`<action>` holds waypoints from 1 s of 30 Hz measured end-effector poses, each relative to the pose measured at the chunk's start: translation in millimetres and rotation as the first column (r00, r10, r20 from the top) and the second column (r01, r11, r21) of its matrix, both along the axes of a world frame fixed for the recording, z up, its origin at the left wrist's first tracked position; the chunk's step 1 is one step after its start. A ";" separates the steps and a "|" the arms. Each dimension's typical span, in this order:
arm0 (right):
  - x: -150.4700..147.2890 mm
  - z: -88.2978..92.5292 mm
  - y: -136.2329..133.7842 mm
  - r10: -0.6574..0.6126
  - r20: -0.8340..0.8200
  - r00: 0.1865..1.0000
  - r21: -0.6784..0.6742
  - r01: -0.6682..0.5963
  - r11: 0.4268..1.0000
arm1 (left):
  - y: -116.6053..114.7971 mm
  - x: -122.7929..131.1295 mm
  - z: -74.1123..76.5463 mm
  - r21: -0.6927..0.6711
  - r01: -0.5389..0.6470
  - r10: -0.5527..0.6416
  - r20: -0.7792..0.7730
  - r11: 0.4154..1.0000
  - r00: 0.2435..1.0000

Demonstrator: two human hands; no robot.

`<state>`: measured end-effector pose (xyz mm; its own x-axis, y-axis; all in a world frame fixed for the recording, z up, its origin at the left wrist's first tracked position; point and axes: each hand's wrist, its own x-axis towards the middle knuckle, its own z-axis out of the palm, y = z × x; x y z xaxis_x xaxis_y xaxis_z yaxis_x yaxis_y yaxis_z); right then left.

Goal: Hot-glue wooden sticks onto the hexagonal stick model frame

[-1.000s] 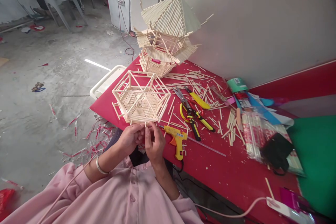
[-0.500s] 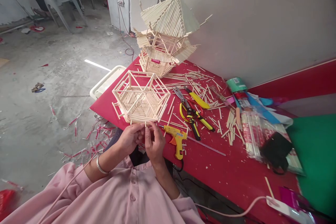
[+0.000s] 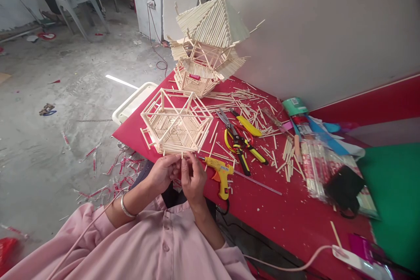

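Observation:
A hexagonal frame of thin wooden sticks, with a floor of sticks laid in rings, rests at the near left edge of the red table. At its near side, my left hand and my right hand come together, fingertips pinched round a short wooden stick that touches the frame's rim. Fingers hide most of that stick. Just right of my right hand lies a yellow glue gun with its nozzle toward the frame. Behind the frame stands a tiered stick pagoda.
Pliers and a yellow-handled cutter lie among loose sticks on the red table. Bagged sticks, a green roll and a white power strip are to the right. Wrappers litter the floor.

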<state>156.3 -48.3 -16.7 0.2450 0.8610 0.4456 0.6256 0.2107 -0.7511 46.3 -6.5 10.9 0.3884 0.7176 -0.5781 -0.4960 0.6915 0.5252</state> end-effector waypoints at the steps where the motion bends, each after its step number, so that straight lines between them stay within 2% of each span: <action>1: -0.1 0.1 -0.1 -0.001 0.000 1.000 0.000 0.001 1.000 | -0.1 0.0 0.4 0.001 0.000 0.000 -0.002 1.000 1.000; 30: -0.1 -1.5 -0.8 -0.015 0.020 1.000 -0.009 0.016 1.000 | -0.6 -0.6 2.4 0.009 -0.011 0.011 -0.002 1.000 1.000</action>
